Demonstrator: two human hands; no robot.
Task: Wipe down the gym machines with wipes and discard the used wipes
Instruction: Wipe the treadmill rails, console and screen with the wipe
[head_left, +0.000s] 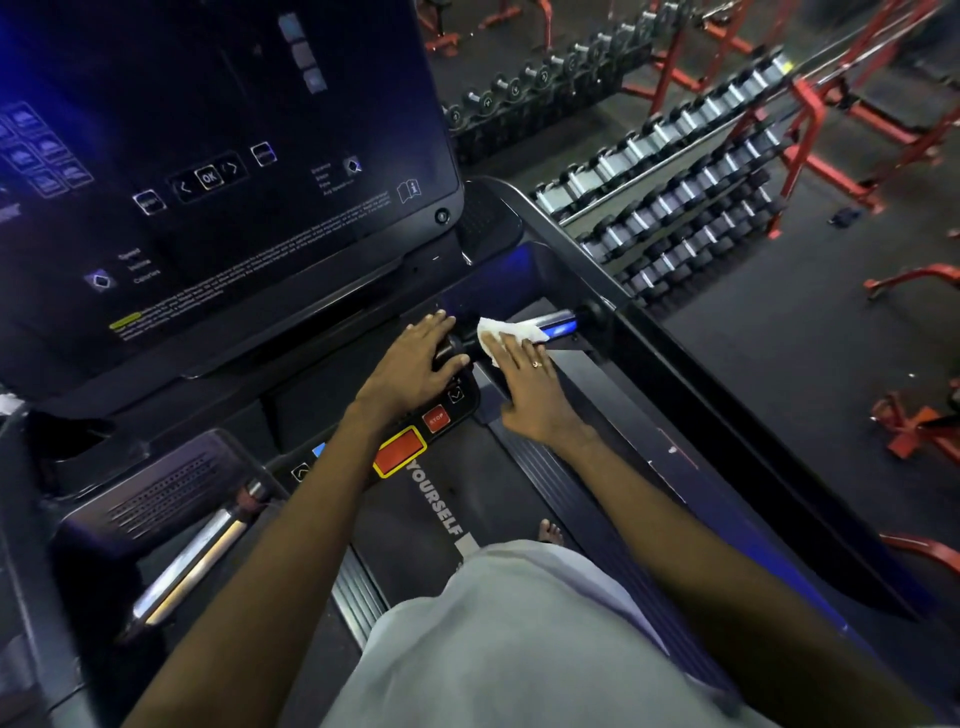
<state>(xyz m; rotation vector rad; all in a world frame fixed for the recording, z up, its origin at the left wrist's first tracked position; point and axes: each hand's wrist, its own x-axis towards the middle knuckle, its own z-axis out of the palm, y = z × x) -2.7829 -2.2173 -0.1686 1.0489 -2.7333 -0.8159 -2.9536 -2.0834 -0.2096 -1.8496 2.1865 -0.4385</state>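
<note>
1. I stood on the treadmill belt (415, 519), facing the console (234, 171), with both arms reaching forward to the cross handlebar (563, 323) below it.
2. My right hand (530, 389) lay over the white wipe (511, 332), fingers straight and close together, pressing it flat onto the handlebar rather than pinching it. I judge that a flat palm spreads the wipe over more of the bar and lets it slide along.
3. The wipe sat on the bar's right half, towards the treadmill's right side rail (727, 415). It draped over the top and near face of the bar, partly hidden beneath my fingers.
4. My left hand (415, 364) rested on the dark grip at the bar's middle, just beside the wipe. Its fingers were spread and nearly straight over the top, and its thumb lay along the near side. It held nothing, and I take it as a brace to steady me while the other hand worked.
5. The stop button (435, 418) and the larger red button (400, 451) sat just below my left wrist, untouched.
6. The shiny stretch of bar between the wipe and the right rail looked like the next part to cover, by my reckoning. The wipe was in use, so discarding it was not yet due.
7. Beyond the treadmill's right edge stood the dumbbell racks (675, 208), well apart from my hands.
</note>
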